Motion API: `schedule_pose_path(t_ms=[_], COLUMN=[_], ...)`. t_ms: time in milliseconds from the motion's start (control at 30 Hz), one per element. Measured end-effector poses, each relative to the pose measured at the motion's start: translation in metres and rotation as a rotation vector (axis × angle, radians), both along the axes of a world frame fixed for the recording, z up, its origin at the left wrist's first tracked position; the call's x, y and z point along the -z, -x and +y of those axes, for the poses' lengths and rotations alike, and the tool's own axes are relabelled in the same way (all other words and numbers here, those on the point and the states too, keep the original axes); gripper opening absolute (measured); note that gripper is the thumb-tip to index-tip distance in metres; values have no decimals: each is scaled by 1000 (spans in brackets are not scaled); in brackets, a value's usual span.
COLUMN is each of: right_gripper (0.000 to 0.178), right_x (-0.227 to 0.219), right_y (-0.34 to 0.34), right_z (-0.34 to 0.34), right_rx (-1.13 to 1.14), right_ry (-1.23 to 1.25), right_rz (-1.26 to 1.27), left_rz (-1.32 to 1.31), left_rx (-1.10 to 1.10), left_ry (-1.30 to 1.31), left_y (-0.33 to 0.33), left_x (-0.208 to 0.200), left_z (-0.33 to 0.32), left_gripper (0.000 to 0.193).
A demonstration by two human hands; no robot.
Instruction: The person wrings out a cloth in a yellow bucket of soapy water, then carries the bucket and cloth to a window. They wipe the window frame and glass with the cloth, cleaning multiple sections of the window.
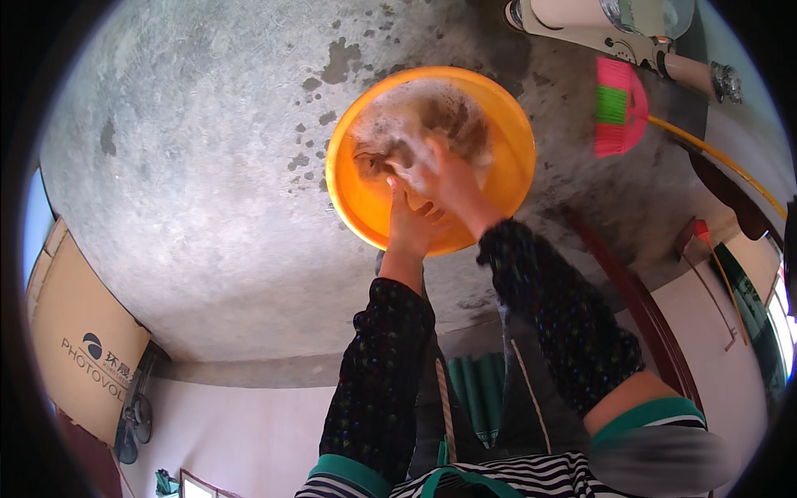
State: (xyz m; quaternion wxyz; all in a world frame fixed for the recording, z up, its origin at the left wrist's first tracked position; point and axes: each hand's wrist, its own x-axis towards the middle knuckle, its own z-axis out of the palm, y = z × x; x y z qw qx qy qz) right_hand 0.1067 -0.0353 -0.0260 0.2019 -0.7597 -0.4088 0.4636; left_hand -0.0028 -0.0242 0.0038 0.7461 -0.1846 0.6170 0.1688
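Note:
An orange-yellow plastic basin sits on the concrete floor in front of me, with foamy, murky water in it. A wet brownish cloth, partly under suds, lies in the water and reaches up to my hands. My left hand is over the basin's near side, thumb up against the sudsy cloth and fingers bent around it; part of its grip is hidden. Just right of it and higher, my right hand is over the cloth, its fingers smeared by motion and covered in foam. Black speckled sleeve covers cover both forearms.
Wet spots mark the grey floor around the basin. A pink and green broom with a yellow handle lies to the right, near a pale appliance at the far right. A cardboard box stands against the left wall.

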Motion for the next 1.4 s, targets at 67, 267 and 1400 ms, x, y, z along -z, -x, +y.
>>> schedule_pose_path(t_ms=[67,267,1400], right_gripper=[39,23,47], right_x=[-49,-139,32], right_y=[17,29,-27], right_z=[-5,-17,-8], right_rx=[-32,-63,-149], right_ry=[114,-84,6], right_rz=[63,125,-285], left_rz=[-191,-472,335], left_rx=[-112,-443,270], left_ry=[-279,-317,-323], left_y=[5,-6,12], left_x=[17,5,-37], left_z=[-15,-3,-27], left_gripper=[65,42,44])
